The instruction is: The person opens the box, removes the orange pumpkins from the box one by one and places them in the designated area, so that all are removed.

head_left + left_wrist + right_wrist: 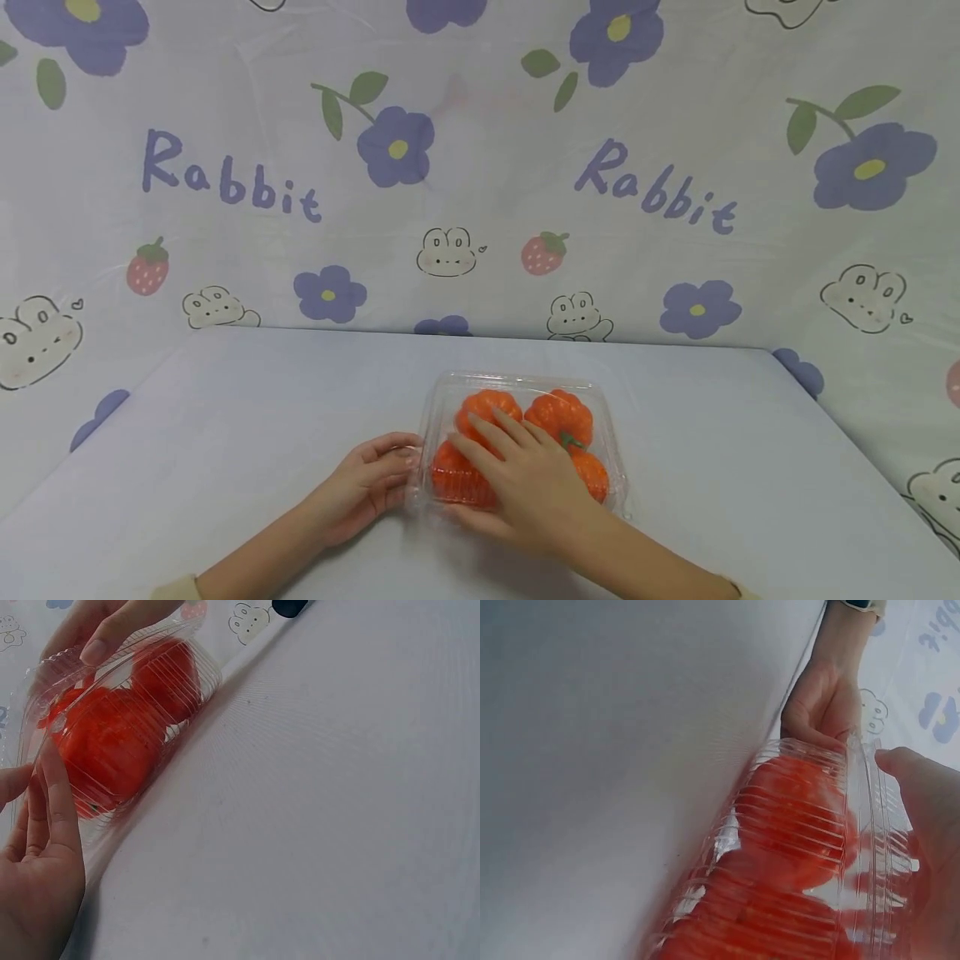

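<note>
Beige sleeves (177,588) lie nearest us. Beyond them, our right grip (528,483) rests on the lid (525,402), fingers spread and extended, while our left grip (369,485) pinches the left edge of the clear plastic box (517,380). We see four orange pumpkins (558,415) inside it, two nearer, two farther. The box sits on our white desk (262,400); behind hangs a patterned cloth (487,175).
</note>
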A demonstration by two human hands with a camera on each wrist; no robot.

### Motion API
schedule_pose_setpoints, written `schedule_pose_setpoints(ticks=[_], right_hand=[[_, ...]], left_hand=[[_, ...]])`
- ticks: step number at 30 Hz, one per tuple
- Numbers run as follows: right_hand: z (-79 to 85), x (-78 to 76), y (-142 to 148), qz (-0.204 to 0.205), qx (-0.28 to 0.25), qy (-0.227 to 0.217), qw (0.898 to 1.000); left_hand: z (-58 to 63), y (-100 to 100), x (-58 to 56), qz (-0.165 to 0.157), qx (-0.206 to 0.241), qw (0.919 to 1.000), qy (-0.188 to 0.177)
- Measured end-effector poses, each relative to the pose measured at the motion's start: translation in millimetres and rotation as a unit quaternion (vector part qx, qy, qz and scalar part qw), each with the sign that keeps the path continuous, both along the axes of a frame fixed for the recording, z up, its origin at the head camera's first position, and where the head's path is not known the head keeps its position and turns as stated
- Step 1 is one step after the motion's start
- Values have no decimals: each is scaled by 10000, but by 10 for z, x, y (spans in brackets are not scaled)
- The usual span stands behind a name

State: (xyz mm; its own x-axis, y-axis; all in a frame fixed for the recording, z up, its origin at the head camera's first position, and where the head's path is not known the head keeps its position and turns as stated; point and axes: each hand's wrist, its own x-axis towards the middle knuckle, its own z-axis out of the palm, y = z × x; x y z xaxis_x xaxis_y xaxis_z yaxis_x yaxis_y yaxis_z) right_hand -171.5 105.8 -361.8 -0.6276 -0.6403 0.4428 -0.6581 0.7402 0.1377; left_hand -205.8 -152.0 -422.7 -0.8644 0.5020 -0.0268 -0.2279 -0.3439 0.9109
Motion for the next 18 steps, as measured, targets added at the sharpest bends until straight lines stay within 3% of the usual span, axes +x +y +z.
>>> schedule_pose_setpoints(ticks=[18], right_hand=[[-39, 39, 314, 355, -483, 96, 9982]], left_hand=[[-46, 11, 15, 207, 30, 9997, -143]])
